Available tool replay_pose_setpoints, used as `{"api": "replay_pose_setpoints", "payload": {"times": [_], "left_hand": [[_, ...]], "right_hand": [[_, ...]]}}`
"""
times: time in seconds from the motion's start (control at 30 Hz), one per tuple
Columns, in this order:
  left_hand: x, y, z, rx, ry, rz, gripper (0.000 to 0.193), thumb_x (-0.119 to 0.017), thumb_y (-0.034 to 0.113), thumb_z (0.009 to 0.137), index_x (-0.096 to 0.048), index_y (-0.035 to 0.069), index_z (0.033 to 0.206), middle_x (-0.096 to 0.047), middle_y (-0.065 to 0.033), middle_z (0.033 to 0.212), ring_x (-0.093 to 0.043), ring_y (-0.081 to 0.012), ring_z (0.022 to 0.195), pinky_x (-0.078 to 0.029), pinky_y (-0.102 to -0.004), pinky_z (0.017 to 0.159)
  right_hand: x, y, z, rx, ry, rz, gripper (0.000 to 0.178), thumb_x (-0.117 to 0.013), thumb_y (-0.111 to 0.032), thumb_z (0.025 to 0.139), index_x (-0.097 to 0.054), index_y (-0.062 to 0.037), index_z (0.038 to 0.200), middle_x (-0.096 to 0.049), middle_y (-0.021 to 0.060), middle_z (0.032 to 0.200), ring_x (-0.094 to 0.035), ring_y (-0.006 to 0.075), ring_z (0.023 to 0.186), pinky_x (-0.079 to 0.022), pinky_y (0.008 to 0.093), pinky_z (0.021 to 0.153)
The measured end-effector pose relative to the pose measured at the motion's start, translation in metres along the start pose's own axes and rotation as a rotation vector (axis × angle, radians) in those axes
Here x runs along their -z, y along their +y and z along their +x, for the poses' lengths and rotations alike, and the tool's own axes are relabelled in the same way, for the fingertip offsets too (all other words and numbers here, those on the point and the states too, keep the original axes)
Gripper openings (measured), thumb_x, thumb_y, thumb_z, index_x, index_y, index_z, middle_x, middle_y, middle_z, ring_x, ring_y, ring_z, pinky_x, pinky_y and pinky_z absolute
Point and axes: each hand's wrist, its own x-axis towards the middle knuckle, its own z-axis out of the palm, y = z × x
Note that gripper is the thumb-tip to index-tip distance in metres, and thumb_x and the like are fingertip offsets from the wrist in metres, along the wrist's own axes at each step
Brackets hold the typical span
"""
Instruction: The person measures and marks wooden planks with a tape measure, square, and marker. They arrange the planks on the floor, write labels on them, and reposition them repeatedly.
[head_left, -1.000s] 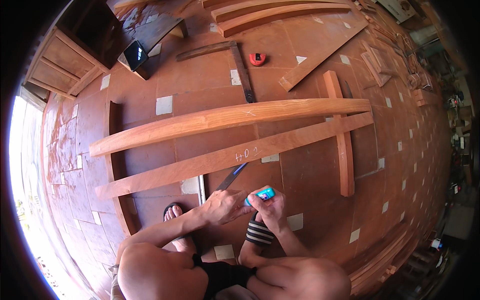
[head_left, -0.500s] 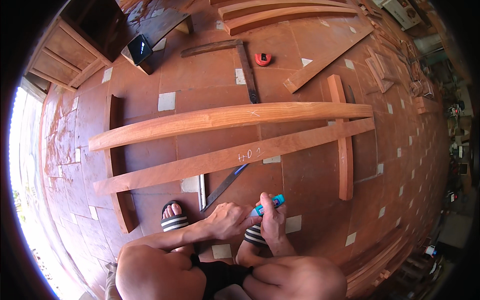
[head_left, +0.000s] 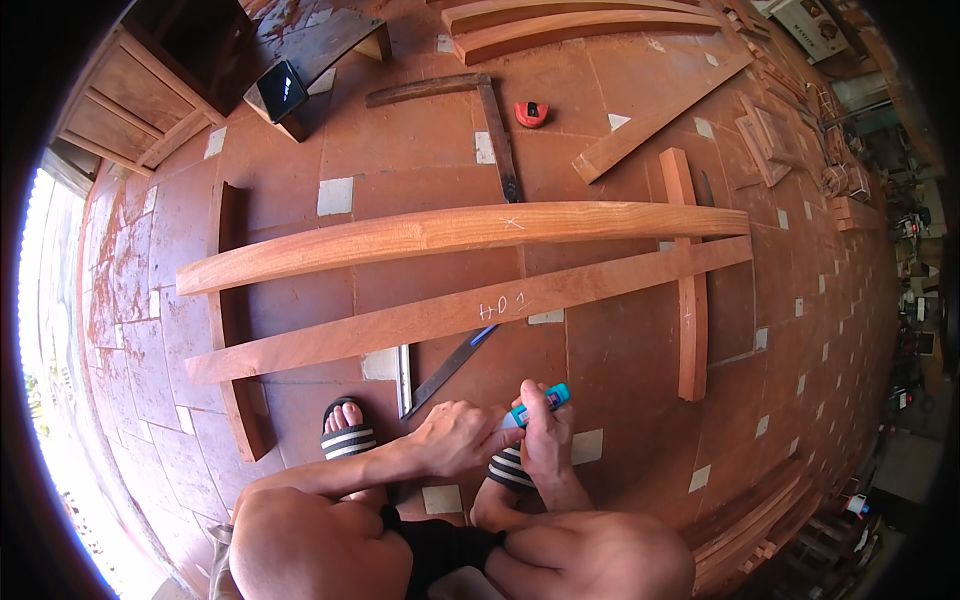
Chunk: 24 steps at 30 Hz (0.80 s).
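My right hand [head_left: 545, 440] is closed around a small teal tool with a paler front end [head_left: 556, 396], which looks like a utility knife. Its front end points toward my left hand [head_left: 455, 438], whose thumb reaches up against it. The left fingers are curled in; whatever they may grip is hidden. Ahead of my hands lie two long planed beams, the nearer one [head_left: 420, 315] with chalk marks and the farther one [head_left: 400, 240] with a chalk cross. A metal square [head_left: 440, 378] lies on the floor between my hands and the nearer beam.
Cross timbers on the left [head_left: 229, 330] and right [head_left: 690, 330] support both beams. Beyond are a wooden square [head_left: 497, 135], a red tape measure [head_left: 531, 114], a loose board [head_left: 660, 118] and a phone [head_left: 279, 93] on a bench. Stacked timber [head_left: 750, 530] lies at the lower right.
Both hands keep nearly the same pose on the teal tool, with the left shifting very slightly. The whole view has drifted a little; the beams and floor things stay put.
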Motion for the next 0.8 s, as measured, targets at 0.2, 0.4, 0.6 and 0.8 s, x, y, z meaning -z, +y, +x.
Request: {"api": "replay_pose_setpoints", "payload": {"times": [0.2,0.4,0.6,0.8], "left_hand": [[-0.003,-0.006,0.0,-0.018,-0.002,0.028,0.046,-0.061,0.047,0.109,-0.07,0.002,0.105,-0.069,-0.0265,0.076,-0.07,-0.0479,0.076,-0.055,-0.0554,0.069],[0.0,-0.004,-0.002,-0.028,0.029,0.021,0.051,-0.061,0.048,0.108,-0.068,0.0,0.092,-0.069,-0.0256,0.074,-0.071,-0.0482,0.075,-0.057,-0.0567,0.068],[-0.001,-0.002,-0.002,0.011,-0.044,-0.017,0.047,-0.06,0.047,0.109,-0.07,0.001,0.099,-0.07,-0.0258,0.078,-0.071,-0.0474,0.078,-0.056,-0.0554,0.07],[0.001,-0.028,-0.034,0.025,-0.123,-0.002,0.044,-0.061,0.045,0.107,-0.072,0.003,0.102,-0.073,-0.026,0.084,-0.072,-0.0482,0.084,-0.058,-0.0565,0.075]], "right_hand": [[-0.003,-0.001,-0.001,0.003,-0.006,-0.015,0.03,-0.074,-0.028,0.104,-0.068,-0.0032,0.086,-0.068,0.0033,0.082,-0.062,0.0095,0.073,-0.049,0.0276,0.066],[-0.001,-0.002,-0.003,0.011,-0.012,-0.036,0.032,-0.074,-0.028,0.104,-0.066,-0.0041,0.084,-0.066,0.0027,0.081,-0.061,0.0094,0.072,-0.048,0.0278,0.065],[-0.003,-0.004,-0.004,-0.006,0.057,0.006,0.03,-0.072,-0.028,0.104,-0.064,-0.0074,0.082,-0.061,0.0005,0.074,-0.057,0.0092,0.067,-0.046,0.0294,0.061],[0.054,-0.076,0.027,0.327,0.744,0.33,0.033,-0.073,-0.03,0.104,-0.053,-0.0127,0.085,-0.052,-0.0026,0.072,-0.047,0.0052,0.053,-0.035,0.0218,0.043]]}}
